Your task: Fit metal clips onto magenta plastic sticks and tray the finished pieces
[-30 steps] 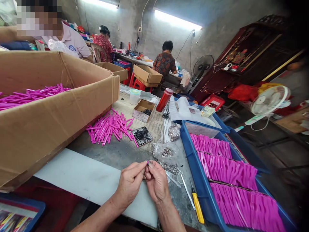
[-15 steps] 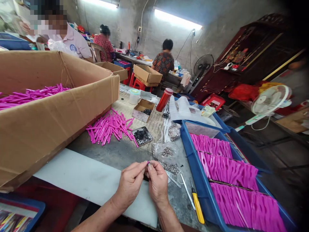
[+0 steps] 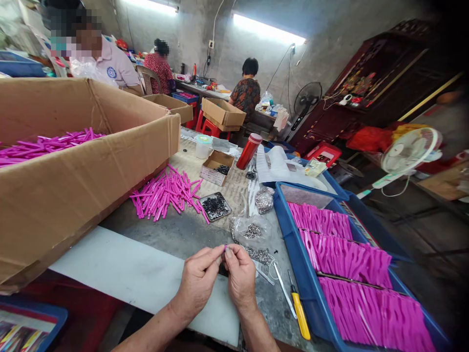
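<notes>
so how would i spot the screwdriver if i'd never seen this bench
Find the big blue crate on the right, packed with rows of pink strips. Just left of its nearer end, to the right of the right hand, lies the screwdriver. Its yellow handle and thin dark shaft set it apart from the slim white tool beside it.

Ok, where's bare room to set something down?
White sheet between cardboard box and left hand; gray tabletop between that sheet and the magenta stick pile. Crowded between right hand and blue bin: metallic pieces, yellow screwdriver.
</notes>
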A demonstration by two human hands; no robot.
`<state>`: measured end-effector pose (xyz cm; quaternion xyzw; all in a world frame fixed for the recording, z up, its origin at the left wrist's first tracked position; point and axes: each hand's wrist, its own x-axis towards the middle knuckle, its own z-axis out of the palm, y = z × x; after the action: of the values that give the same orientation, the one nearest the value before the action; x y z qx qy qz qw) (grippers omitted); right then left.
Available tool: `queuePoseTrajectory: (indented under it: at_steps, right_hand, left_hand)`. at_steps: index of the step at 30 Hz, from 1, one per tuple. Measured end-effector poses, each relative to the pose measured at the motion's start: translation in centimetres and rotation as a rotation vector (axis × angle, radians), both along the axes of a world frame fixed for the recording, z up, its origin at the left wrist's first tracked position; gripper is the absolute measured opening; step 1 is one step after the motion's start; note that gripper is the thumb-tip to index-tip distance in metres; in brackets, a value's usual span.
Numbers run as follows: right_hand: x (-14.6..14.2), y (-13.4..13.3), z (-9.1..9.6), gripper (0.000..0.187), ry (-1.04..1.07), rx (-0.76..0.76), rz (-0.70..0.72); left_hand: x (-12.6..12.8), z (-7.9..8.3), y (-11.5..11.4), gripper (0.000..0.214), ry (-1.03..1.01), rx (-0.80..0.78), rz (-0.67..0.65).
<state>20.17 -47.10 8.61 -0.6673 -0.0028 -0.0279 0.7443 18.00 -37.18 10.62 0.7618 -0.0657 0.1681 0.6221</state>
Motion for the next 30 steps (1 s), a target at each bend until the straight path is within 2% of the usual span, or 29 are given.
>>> queuePoseTrajectory:
  at_steps: [12,16,21,30]
  right_hand:
    - [-0.09,-0.04,0.00,0.022,-0.026,0.031,0.020]
    - [-0.02,-0.05,0.27,0.014,-0.045,-0.022,-0.003]
    - [0.23,-0.15,0.19,0.010,-0.046,0.005,-0.019]
    - [-0.12,-0.23,-0.06,0.023,-0.053,-0.034,0.024]
  left_hand:
    - [-0.06,-0.01,-0.20,0.026,-0.016,-0.021,0.005]
    - [0.01,-0.13,-0.17,0.025,0.000,-0.021,0.006]
    - [0.09,-0.10,-0.17,0.025,0.003,-0.029,0.021]
    - [0.01,0.15,-0.36,0.026,0.021,-0.077,-0.002]
